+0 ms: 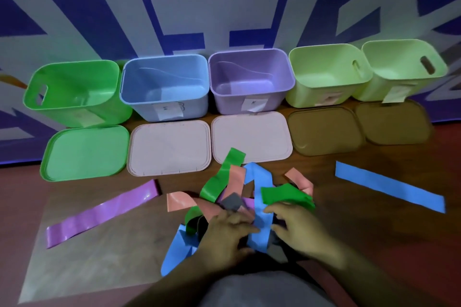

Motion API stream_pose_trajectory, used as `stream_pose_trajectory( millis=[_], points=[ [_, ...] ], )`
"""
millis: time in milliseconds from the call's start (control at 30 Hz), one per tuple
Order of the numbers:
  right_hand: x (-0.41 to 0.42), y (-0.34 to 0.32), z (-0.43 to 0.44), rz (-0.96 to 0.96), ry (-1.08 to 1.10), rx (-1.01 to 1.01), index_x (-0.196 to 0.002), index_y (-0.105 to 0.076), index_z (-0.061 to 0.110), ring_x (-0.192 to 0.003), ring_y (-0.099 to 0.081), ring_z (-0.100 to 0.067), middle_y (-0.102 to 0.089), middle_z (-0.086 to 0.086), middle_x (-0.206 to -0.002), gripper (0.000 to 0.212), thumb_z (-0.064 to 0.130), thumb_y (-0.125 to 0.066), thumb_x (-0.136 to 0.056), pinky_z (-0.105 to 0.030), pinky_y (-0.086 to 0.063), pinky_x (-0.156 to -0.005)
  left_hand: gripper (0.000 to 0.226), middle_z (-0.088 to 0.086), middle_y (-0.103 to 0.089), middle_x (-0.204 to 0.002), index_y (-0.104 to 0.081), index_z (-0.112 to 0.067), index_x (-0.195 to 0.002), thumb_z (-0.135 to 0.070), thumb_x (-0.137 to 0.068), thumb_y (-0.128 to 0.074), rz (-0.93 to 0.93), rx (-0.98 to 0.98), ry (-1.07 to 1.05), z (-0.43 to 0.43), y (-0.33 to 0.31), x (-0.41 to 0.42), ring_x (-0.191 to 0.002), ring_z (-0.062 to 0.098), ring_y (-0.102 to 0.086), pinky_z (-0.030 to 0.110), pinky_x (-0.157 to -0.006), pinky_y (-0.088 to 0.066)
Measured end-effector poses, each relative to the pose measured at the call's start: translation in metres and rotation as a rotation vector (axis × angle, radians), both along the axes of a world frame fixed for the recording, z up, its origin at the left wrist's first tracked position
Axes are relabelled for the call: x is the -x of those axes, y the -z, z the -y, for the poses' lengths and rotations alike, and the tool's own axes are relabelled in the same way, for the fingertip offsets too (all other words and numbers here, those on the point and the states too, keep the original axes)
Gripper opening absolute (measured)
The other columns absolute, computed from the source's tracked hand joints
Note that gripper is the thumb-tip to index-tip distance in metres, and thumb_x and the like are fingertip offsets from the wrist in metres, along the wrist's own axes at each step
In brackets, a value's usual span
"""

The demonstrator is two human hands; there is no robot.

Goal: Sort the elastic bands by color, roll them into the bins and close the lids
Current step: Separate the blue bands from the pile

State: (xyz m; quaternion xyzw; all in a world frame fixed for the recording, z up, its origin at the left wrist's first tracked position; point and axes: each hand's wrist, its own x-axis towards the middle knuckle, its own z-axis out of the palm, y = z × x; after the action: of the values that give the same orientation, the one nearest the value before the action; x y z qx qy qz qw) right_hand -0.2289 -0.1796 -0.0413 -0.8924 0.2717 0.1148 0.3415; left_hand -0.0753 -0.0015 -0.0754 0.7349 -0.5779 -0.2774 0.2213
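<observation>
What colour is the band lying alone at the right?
The lone band is blue, seen best in the head view.

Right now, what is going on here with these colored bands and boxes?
A person is sorting elastic bands. The left hand and right hand work in the tangled pile of bands, at a blue band; blur hides the grip. A purple band and a second blue band lie flat, apart. The row of five bins is open and holds no band; the lids lie in front.

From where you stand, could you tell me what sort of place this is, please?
Probably a staged sorting station: five open bins lined up against a printed blue-and-grey banner, their lids laid in front, and a tangle of coloured elastic bands on the wooden surface.
</observation>
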Motion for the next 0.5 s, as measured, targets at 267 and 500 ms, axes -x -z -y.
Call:
stream_pose_trajectory(
  millis=[267, 500],
  points=[
    [0.008, 0.002, 0.011, 0.0, 0.035, -0.173, -0.119, -0.068, 0.026, -0.098, -0.062, 0.001, -0.065, 0.021, -0.11, 0.035, 0.009, -0.063, -0.088, 0.0, -0.038, -0.084, 0.041, -0.019, -0.07, -0.1, -0.069, -0.038, -0.103, -0.05, -0.064, -0.059, 0.129, 0.007, -0.019, 0.01, 0.005, 0.026, -0.094, 0.008, -0.056, 0.024, -0.079, -0.038],
    [0.003, -0.004, 0.023, 0.021, -0.011, -0.238, -0.125, -0.063, 0.031, -0.104, -0.059, -0.001, -0.063, 0.021, -0.118, 0.043, 0.015, -0.069, -0.086, -0.006, -0.041, -0.091, 0.027, -0.014, -0.074, -0.1, -0.071, -0.033, -0.109, -0.034, -0.082, -0.064, -0.095, -0.005, -0.364, 0.017, -0.026, 0.019, -0.09, 0.002, -0.066, 0.024, -0.081, -0.053]
  ],
)
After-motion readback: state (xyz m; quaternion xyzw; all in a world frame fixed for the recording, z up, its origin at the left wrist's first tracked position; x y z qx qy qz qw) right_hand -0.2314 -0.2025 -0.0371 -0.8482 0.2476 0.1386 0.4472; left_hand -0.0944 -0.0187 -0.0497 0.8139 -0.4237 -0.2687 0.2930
